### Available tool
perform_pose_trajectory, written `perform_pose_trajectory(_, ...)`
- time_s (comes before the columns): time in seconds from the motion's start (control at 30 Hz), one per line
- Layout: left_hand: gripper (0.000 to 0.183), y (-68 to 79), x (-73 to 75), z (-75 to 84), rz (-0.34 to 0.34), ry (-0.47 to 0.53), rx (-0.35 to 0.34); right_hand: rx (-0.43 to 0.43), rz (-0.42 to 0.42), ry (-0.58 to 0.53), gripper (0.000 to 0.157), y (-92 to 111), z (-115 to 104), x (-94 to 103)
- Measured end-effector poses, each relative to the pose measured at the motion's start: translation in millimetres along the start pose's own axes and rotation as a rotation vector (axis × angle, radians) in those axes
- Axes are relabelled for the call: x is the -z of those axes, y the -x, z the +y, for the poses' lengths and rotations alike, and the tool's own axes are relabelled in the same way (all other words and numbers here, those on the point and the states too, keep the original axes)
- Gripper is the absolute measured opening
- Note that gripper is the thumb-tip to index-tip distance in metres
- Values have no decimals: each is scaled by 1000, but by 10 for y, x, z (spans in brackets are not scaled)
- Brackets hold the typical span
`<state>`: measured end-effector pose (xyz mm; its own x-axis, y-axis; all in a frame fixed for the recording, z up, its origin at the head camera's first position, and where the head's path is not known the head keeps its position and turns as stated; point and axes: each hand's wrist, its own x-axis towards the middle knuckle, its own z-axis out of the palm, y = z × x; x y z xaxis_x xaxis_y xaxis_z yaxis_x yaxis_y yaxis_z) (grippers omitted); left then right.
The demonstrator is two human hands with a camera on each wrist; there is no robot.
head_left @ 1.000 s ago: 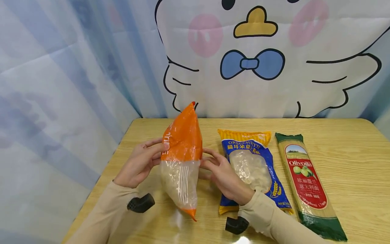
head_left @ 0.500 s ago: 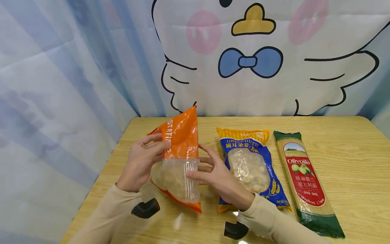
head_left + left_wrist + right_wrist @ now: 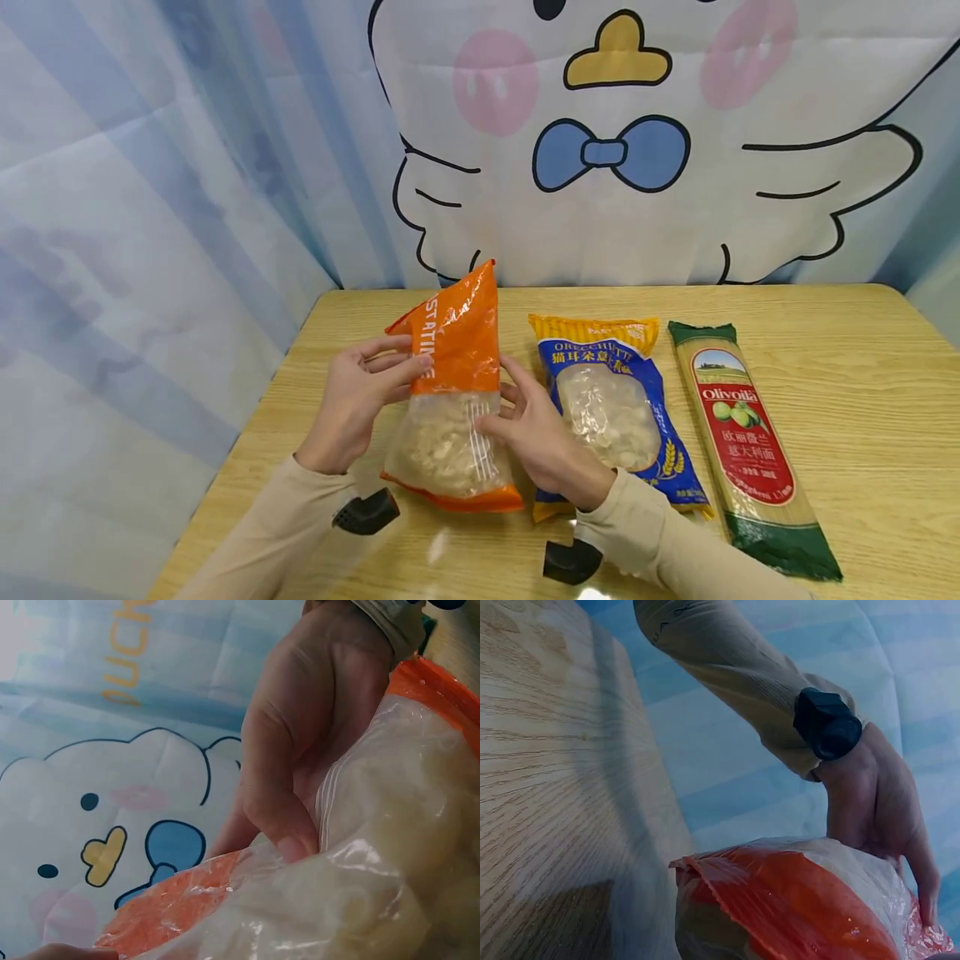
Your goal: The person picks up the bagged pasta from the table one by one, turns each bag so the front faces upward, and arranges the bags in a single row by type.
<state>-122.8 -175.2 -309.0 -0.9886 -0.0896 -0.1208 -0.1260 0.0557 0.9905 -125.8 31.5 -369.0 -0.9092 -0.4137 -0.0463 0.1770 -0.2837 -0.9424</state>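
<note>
An orange and clear plastic bag of pasta [image 3: 453,454] is held tilted over the left part of the table, its orange top pointing up. My left hand [image 3: 360,396] grips its left edge, thumb on the orange front. My right hand [image 3: 543,433] holds the right edge, thumb on the clear part near white printed lines; its other fingers are partly behind the bag. In the left wrist view the right hand [image 3: 300,735] pinches the clear film of the bag. The right wrist view shows the left hand [image 3: 881,795] at the bag's far end, beyond the orange end seam.
A blue and yellow bag of orecchiette [image 3: 615,412] lies just right of the right hand. Farther right lies a long green and red pack of spaghetti [image 3: 753,450]. The wooden table [image 3: 892,392] ends at a printed curtain [image 3: 607,225] behind and to the left.
The pasta bag has turned from a narrow side view to show its broad face, lower edge swinging round. Over the last half second bag and left hand shifted slightly right. Both hands keep hold.
</note>
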Motion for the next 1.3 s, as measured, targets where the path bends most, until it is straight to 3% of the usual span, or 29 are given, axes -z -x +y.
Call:
perform_pose_trajectory(0.13, 44, -33, 29, -61, -38, -4, 7, 8, 10, -15, 93, 3, 5, 19)
perform_pose_trajectory(0.37, 50, -79, 160, -211, -109, -3, 27, 18, -54, -41, 90, 21, 5, 44)
perform_pose_trajectory(0.57, 60, -195, 340, -395, -175, 9, 100, 25, -96, -39, 86, 33, -14, 76)
perform_pose_trajectory(0.73, 64, -358, 456, -570, -345, 59, 183, 28, -127, -63, 86, 45, -60, 98)
perform_pose_trajectory(0.83, 61, -434, 479, -660, -450, 167, 240, 24, -148, -77, 86, 49, -78, 99)
perform_pose_trajectory(0.93, 54, -486, 455, -732, -511, 307, 293, 28, -159, -91, 86, 52, -80, 112)
perform_pose_trajectory(1.1, 32, -516, 389, -782, -499, 482, 291, 28, -156, -108, 87, 62, -69, 156)
perform_pose_trajectory(1.3, 24, -507, 357, -759, -389, 475, 226, -9, -141, -116, 81, 52, -82, 209)
